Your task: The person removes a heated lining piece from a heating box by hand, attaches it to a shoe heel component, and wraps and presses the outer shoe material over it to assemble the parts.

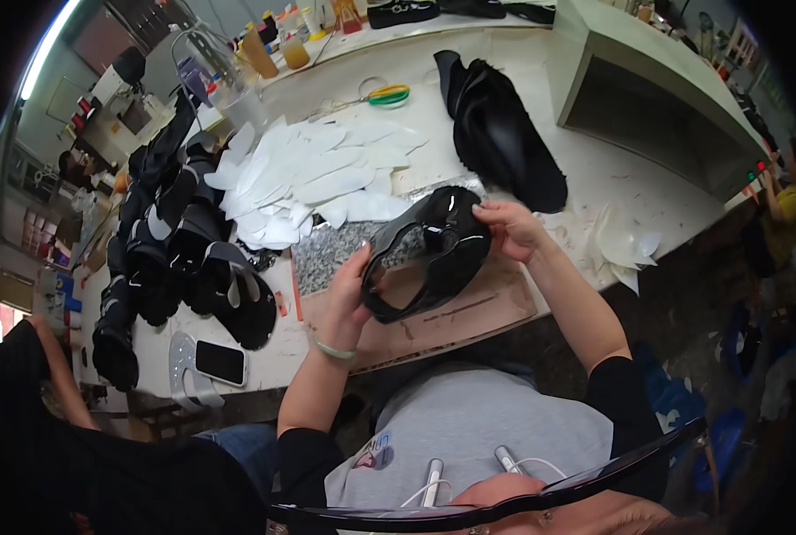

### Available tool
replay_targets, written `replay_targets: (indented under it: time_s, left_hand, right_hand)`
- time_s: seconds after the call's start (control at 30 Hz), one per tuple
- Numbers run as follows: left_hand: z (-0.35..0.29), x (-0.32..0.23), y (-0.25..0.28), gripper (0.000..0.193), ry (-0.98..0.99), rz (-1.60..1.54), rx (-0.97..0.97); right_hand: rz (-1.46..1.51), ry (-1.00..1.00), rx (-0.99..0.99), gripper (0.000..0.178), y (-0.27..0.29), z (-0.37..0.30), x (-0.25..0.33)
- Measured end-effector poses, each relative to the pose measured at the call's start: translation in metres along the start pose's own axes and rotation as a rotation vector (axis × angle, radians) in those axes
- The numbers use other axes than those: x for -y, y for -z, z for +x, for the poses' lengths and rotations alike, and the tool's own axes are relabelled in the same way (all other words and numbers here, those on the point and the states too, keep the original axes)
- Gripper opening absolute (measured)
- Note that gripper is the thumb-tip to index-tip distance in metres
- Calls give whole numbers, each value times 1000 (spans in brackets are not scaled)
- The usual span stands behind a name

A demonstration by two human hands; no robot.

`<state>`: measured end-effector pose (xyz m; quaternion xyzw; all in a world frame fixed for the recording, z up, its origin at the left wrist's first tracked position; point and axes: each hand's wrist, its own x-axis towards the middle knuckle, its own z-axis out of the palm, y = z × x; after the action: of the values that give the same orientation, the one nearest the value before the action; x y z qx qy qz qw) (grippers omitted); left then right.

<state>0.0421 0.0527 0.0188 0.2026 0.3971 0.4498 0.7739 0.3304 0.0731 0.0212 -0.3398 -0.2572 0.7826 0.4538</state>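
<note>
1. Head view looks down at a glossy black leather shoe upper piece (429, 254) with a large oval opening, held up between both hands just above the near edge of the pale worktable (647, 192).
2. Left hand (353, 285) grips the piece's lower left rim, fingers curled and clamped on it; a pale green bracelet (334, 350) sits on that wrist.
3. Right hand (509, 227) pinches the upper right rim, fingertips pressed together on the leather.
4. Under the piece lie a speckled grey stone slab (326, 254) and a brown cardboard sheet (469, 308).
5. Behind it spreads a heap of white leaf-shaped cut-outs (313, 178); a pile of black uppers (500, 129) lies to the right.
6. More black uppers stacked in a row (179, 241) stand at the left, with a black smartphone (220, 362) near them.
7. Green-handled scissors (382, 94) lie farther back.
</note>
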Motion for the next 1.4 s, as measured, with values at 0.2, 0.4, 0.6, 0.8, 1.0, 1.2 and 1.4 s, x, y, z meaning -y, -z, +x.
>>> replay_targets:
  time_s: [0.2,0.4,0.6,0.8,1.0,1.2,1.4]
  left_hand:
    - [-7,12,11,21,-38,-67,-25]
    - [-31,7,13,42,126,-111,365]
    - [-13,11,-5,34,180,52,450]
    - [-11,16,-8,27,176,-45,347]
    - [-6,20,-8,27,35,16,281]
    - [-4,24,-5,29,-26,-38,198]
    - [-1,25,-2,31,-55,-80,128]
  right_hand:
    - [89,52,-68,12,6,9,-20]
    - [205,17,-31,17,-18,-2,-22]
    - [105,-45,126,25,-29,0,-29]
    - [162,-93,353,44,-28,-13,-35]
    - [310,-209,301,40,-18,-10,-42]
    - [220,-260,247,39,-14,-6,-45]
    - [128,-112,154,33,-18,-7,-38]
